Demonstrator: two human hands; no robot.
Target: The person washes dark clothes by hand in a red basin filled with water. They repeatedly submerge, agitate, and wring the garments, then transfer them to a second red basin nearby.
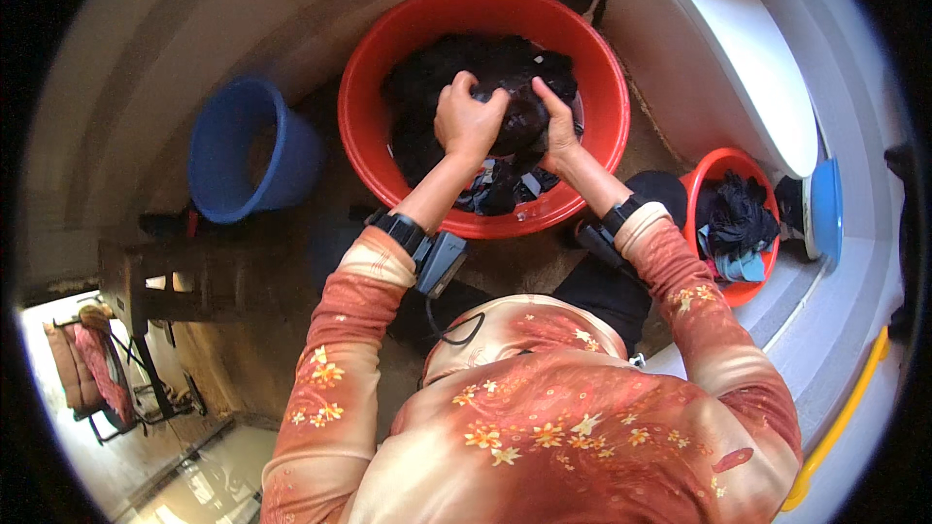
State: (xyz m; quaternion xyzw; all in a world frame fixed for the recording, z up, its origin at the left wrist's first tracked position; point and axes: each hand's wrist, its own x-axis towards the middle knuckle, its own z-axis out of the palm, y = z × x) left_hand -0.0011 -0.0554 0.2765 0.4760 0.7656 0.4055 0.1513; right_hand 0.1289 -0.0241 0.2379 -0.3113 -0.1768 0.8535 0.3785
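Wet black clothes (pixel 451 58) fill much of a large red plastic tub (pixel 486 228) in front of me. Both hands are over the tub, around one bunched dark wet cloth (pixel 526 116). My left hand (pixel 470 116) grips its left side with curled fingers. On its right side, my right hand (pixel 559 127) holds it with the thumb up and the other fingers mostly hidden. Patterned cloth in grey, white and red (pixel 473 193) shows in the tub below my hands.
A blue plastic bucket (pixel 280 153) lies tilted at the left. To the right, a smaller red basin (pixel 744 294) holds dark and light-blue clothes. A white toilet-like fixture (pixel 757 73) stands at the upper right, with a blue-lidded container (pixel 826 211) below it. A dark wooden stool (pixel 124 291) is at the left.
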